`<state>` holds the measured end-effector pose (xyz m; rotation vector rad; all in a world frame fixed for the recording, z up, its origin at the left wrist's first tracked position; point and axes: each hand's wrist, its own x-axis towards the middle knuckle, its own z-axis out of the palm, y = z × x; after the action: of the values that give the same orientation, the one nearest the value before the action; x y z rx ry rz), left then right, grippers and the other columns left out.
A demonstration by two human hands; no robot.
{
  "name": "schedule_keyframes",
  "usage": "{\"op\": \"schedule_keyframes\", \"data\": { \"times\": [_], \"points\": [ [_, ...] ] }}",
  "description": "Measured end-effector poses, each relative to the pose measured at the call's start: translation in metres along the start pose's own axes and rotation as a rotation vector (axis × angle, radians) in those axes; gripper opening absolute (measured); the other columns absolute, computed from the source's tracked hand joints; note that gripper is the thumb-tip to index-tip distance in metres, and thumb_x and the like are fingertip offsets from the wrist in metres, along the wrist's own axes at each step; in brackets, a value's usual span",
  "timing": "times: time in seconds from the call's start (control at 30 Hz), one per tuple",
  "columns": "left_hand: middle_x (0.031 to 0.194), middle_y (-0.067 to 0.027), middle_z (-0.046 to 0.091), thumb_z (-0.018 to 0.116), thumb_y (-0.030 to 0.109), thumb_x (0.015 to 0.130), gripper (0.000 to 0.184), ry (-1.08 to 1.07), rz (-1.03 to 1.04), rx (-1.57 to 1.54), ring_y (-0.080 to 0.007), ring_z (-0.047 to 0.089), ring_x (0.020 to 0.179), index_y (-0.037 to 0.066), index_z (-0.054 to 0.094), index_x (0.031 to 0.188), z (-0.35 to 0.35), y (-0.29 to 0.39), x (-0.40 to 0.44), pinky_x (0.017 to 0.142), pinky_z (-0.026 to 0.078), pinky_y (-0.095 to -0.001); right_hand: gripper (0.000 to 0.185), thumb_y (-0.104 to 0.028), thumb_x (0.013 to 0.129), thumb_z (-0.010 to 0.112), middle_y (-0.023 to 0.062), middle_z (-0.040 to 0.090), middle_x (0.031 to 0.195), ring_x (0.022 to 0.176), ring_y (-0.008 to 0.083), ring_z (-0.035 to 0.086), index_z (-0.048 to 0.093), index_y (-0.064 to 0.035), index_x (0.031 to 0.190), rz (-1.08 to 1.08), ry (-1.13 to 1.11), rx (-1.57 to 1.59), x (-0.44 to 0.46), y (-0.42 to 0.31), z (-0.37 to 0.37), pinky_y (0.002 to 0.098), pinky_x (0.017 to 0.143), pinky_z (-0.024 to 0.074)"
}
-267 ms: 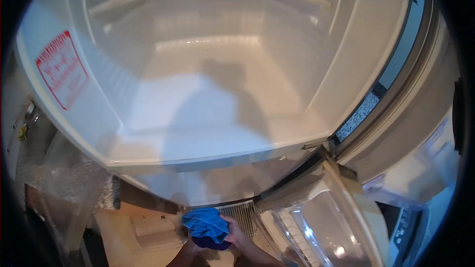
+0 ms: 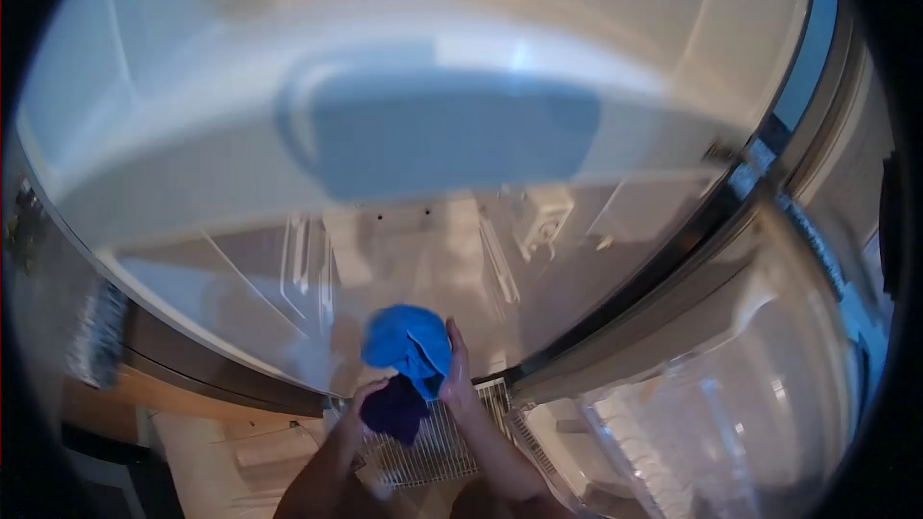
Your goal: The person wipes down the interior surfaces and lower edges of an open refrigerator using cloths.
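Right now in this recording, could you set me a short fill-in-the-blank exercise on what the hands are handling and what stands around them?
1. The brighter cloth, at the right hand, is coloured ____.
2. The darker cloth, at the left hand, is coloured ____.
3. The clear plastic door bin is on the person's ____ side.

Missing words: blue; purple; right.
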<state>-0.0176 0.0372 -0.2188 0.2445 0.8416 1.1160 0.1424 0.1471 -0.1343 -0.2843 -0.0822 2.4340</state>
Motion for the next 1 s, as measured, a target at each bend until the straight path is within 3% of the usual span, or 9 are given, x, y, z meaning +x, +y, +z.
{"op": "schedule_keyframes", "data": {
  "times": [0.07,0.2,0.27,0.37,0.5,0.63,0.77,0.83,1.0],
  "points": [
    [0.111,-0.0172,0.063,0.056,0.030,0.088,0.046,0.079,-0.099,0.108,-0.0278,0.064,0.100,-0.002,0.054,0.120,0.009,0.024,0.027,0.089,0.051,-0.0405,0.050,-0.042,0.095,0.047,0.0151,0.061,0.115,0.104,0.0241,0.061,0.053,-0.0007,0.123,-0.287,-0.005,-0.233,0.034,-0.006,-0.021,0.0361,0.091,0.0505],
    [0.108,-0.0135,0.064,0.051,0.039,0.093,0.045,-0.085,0.331,0.003,-0.0240,0.064,0.095,0.003,0.055,0.119,-0.017,0.029,0.114,0.083,0.054,-0.0377,0.040,-0.028,0.092,0.056,0.0118,0.062,0.107,0.097,0.0211,0.062,0.054,-0.0020,0.123,-0.407,-0.152,-0.367,0.076,-0.029,-0.060,0.0334,0.086,0.0511],
    [0.104,-0.0127,0.065,0.053,0.037,0.093,0.042,-0.061,0.325,0.023,-0.0230,0.065,0.093,0.003,0.056,0.117,-0.009,0.034,0.116,0.082,0.054,-0.0369,0.037,-0.013,0.085,0.065,0.0079,0.062,0.099,0.090,0.0182,0.061,0.056,-0.0036,0.119,-0.470,-0.158,-0.936,0.091,-0.033,-0.080,0.0299,0.081,0.0497],
    [0.097,-0.0106,0.066,0.058,0.031,0.091,0.036,0.023,0.413,0.217,-0.0209,0.066,0.087,0.002,0.058,0.111,-0.037,0.037,0.136,0.081,0.055,-0.0353,0.044,-0.008,0.080,0.069,0.0037,0.059,0.091,0.085,0.0122,0.057,0.057,-0.0040,0.121,-0.347,-0.260,-1.344,0.111,-0.044,-0.107,0.0263,0.079,0.0450],
    [0.091,-0.0078,0.067,0.071,0.019,0.081,0.028,0.200,0.732,0.623,-0.0150,0.064,0.077,0.002,0.063,0.102,-0.046,0.043,0.134,0.075,0.052,-0.0300,0.041,-0.027,0.082,0.071,0.0042,0.064,0.096,0.089,0.0121,0.057,0.062,-0.0017,0.113,-0.092,0.024,-1.610,0.119,-0.061,-0.134,0.0275,0.085,0.0432],
    [0.093,-0.0072,0.067,0.072,0.016,0.080,0.027,0.144,0.775,0.760,-0.0144,0.063,0.082,0.001,0.063,0.100,-0.046,0.050,0.116,0.078,0.050,-0.0307,0.040,-0.029,0.083,0.070,0.0034,0.064,0.097,0.091,0.0124,0.057,0.063,-0.0021,0.111,-0.083,-0.193,-1.594,0.126,-0.044,-0.148,0.0277,0.084,0.0435],
    [0.092,-0.0087,0.065,0.070,0.021,0.079,0.033,0.184,0.793,0.672,-0.0171,0.062,0.083,-0.001,0.062,0.101,-0.051,0.068,0.120,0.077,0.050,-0.0318,0.034,-0.023,0.084,0.065,0.0051,0.065,0.096,0.092,0.0150,0.060,0.063,-0.0015,0.110,-0.363,-0.047,-1.327,0.126,-0.045,-0.141,0.0306,0.084,0.0459],
    [0.094,-0.0115,0.064,0.068,0.026,0.078,0.040,0.129,0.723,0.410,-0.0201,0.063,0.085,-0.003,0.059,0.104,-0.047,0.073,0.121,0.079,0.049,-0.0328,0.026,-0.027,0.083,0.063,0.0059,0.063,0.085,0.076,0.0162,0.061,0.064,-0.0025,0.092,-0.543,0.089,-0.792,0.127,-0.056,-0.137,0.0286,0.071,0.0481],
    [0.099,-0.0116,0.063,0.066,0.026,0.081,0.042,-0.017,0.678,0.290,-0.0199,0.062,0.090,-0.004,0.056,0.109,-0.051,0.065,0.134,0.082,0.048,-0.0318,0.033,-0.035,0.091,0.054,0.0087,0.064,0.083,0.073,0.0171,0.064,0.062,-0.0029,0.097,-0.690,0.298,-0.911,0.118,-0.063,-0.138,0.0293,0.057,0.0533]
  ]
}}
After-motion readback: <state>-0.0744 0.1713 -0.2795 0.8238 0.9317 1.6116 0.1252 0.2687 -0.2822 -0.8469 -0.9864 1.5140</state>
